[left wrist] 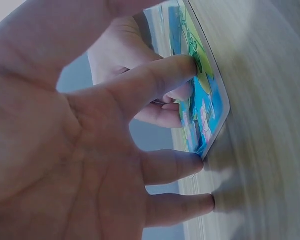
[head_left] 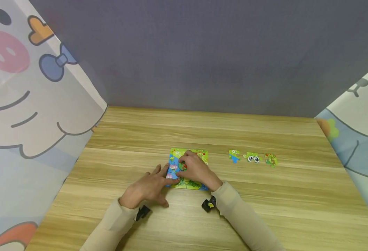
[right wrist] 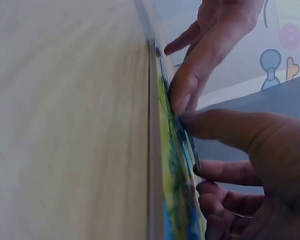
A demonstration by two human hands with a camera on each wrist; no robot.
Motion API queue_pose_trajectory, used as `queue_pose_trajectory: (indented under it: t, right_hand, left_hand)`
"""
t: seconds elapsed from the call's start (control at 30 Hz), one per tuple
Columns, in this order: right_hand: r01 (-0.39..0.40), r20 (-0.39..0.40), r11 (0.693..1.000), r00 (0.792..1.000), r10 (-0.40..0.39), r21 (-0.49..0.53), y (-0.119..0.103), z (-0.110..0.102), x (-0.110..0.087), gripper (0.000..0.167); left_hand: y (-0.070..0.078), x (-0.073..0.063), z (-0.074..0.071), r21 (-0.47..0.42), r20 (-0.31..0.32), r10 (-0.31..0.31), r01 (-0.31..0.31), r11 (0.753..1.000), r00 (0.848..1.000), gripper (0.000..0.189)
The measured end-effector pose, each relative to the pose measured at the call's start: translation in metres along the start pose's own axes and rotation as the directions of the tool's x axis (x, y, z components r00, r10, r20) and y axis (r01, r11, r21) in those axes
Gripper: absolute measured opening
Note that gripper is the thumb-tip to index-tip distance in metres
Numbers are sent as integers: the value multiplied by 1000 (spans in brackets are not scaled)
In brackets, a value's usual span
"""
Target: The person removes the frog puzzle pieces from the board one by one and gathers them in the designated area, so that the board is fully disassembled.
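Note:
A jigsaw puzzle (head_left: 178, 152) with a bright green and blue picture lies in a flat tray on the table. My left hand (head_left: 150, 186) is spread at its left side, one fingertip pressing on the picture and another at the tray's corner, as the left wrist view shows. From the right, my right hand (head_left: 197, 169) reaches over the puzzle. Its thumb and forefinger pinch a green-and-red puzzle piece (head_left: 182, 166) low over the picture, partly hidden by the fingers. In the right wrist view the right thumb (right wrist: 225, 127) is close beside a left fingertip.
Right of the tray lie loose puzzle pieces: a green-and-blue one (head_left: 234, 156), one with two big eyes (head_left: 252, 158), and a green one with red dots (head_left: 271, 160). A grey panel (head_left: 202, 59) stands behind the wooden table (head_left: 133, 132); cartoon-printed sheets flank it.

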State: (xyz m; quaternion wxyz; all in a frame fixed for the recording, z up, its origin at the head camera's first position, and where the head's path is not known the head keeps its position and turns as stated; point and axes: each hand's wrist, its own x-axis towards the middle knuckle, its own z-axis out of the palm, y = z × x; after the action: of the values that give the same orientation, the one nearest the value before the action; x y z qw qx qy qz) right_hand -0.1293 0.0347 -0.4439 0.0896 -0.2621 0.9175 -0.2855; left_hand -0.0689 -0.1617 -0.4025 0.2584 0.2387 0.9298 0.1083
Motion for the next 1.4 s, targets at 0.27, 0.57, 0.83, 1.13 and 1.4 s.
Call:
queue_pose_trajectory:
  t: [0.27,0.57,0.83,1.13,1.4]
  right_hand:
    - [-10,-32,1000,999,11,24,3,-10,-5,44]
    - [32,-53,999,998,-30,43,12,-23,-12,44]
    - [53,-92,998,995,-50,39,27,-34,-25,42]
    - [1,-119,1000,993,2,24,42,-45,-40,42]
    - [-8,-154,1000,988,10,10,57,-53,-53,43]
  left_hand:
    - [0,0,0,-19,8,-12,12,1000,1000,81]
    - [-1,-1,1,-40,1,-11,11,999,1000,80]
    - [-1,-1,1,-50,-4,-4,4,999,1000,81]
    - [-2,0,2,-64,-9,5,-5,998,1000,79]
    - [-1,0,2,-75,-12,-2,1,997,1000,78]
